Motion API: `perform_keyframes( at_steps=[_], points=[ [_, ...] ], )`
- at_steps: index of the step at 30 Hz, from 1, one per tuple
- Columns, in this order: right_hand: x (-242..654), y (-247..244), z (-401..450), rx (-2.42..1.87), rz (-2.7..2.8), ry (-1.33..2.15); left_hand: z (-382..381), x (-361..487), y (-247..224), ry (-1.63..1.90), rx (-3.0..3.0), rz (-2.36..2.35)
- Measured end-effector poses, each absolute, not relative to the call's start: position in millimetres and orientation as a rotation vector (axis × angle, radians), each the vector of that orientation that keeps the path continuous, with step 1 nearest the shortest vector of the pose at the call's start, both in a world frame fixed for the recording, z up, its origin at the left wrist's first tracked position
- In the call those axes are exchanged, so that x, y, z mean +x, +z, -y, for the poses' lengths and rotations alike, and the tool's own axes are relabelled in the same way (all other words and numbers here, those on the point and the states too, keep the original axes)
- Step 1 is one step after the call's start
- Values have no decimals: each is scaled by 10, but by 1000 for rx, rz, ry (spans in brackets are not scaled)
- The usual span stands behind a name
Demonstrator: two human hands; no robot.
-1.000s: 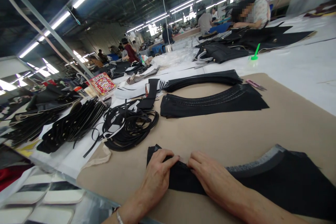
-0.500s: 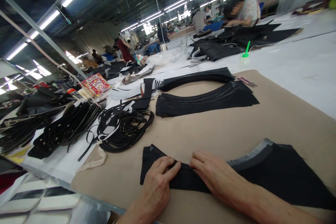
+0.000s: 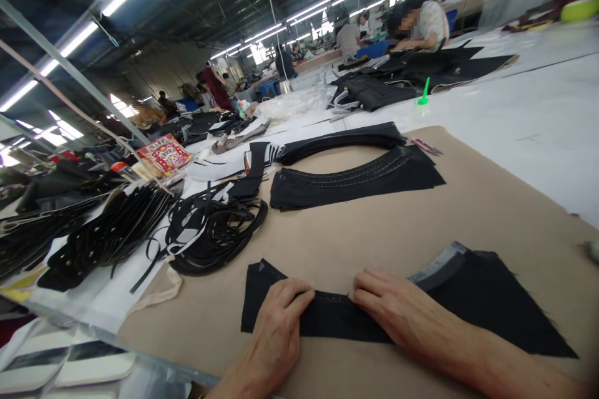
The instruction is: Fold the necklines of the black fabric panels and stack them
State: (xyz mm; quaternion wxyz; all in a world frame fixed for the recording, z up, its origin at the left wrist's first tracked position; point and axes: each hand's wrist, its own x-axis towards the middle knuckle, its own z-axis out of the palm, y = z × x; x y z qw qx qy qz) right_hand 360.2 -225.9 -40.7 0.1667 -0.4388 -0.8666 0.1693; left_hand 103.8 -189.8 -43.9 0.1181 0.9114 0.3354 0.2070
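A black fabric piece (image 3: 491,305) with a curved upper edge lies on the tan board in front of me. My left hand (image 3: 279,318) is closed at that edge near the narrow left end, thumb and fingers pinching the cloth. Further right along the same edge, my right hand (image 3: 390,302) has its fingertips pressed together on the fabric. Between them runs a narrow folded edge with small pale marks. A grey strip (image 3: 437,264) lines the curve right of my right hand. The forearm covers part of the cloth.
Beyond the work lie a stack of curved black pieces (image 3: 350,177) and another stack (image 3: 341,142) behind it. Pink-handled snips (image 3: 425,146) rest beside them. Coiled black strips (image 3: 219,234) sit at left. A green-tipped bottle (image 3: 423,100) stands farther back; a co-worker (image 3: 428,22) bends over a table.
My hands have moved apart along the curved edge, the right one shifting rightward. More of the folded edge shows between them. The whole view has shifted slightly.
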Motion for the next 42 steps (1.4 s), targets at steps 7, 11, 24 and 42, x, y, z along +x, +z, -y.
perform_keyframes(
  at_steps=[7, 11, 24, 42],
  points=[
    [3630, -373, 2251, -1260, 2439, 538, 1929, 1266, -424, 606, 2483, -1022],
    [3606, -316, 2231, -1305, 2416, 568, 1925, 1393, -374, 578, 2391, -1071],
    [3612, -313, 2198, -1266, 2362, 719, 1992, 1474, -416, 507, 2491, -1038],
    [3826, -244, 2300, -1228, 2443, 636, 2018, 1235, -400, 587, 2804, -780]
  ],
)
